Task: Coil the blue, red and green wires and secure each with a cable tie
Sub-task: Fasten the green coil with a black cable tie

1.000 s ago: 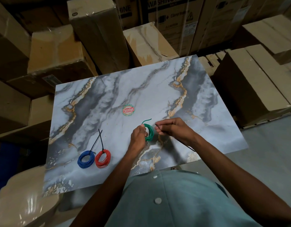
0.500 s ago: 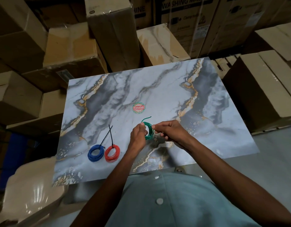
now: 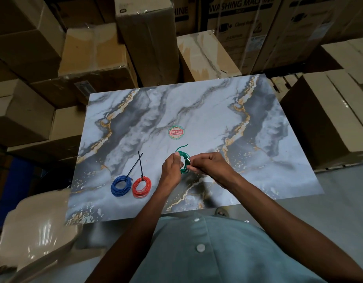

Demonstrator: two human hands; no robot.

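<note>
Two hands meet at the marbled tabletop's (image 3: 197,111) centre: the left hand (image 3: 171,170) grips the green wire coil (image 3: 184,162), while the right hand (image 3: 211,164) pinches its 3 o'clock edge. Toward 9 o'clock lie the tied red coil (image 3: 141,186) and blue coil (image 3: 120,185), just beside each other.

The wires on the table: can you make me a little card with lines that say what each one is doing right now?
blue coil: flat on the table, black tie on it, tail sticking up
red coil: right beside the blue one, also tied, black tail crossing the blue one's
green coil: held up between both hands, loose end curling at the top
left hand: grips the green coil's left side
right hand: pinches something small at the coil's right side; too small to tell what
left to do: tie on green not visibly fastened
</note>
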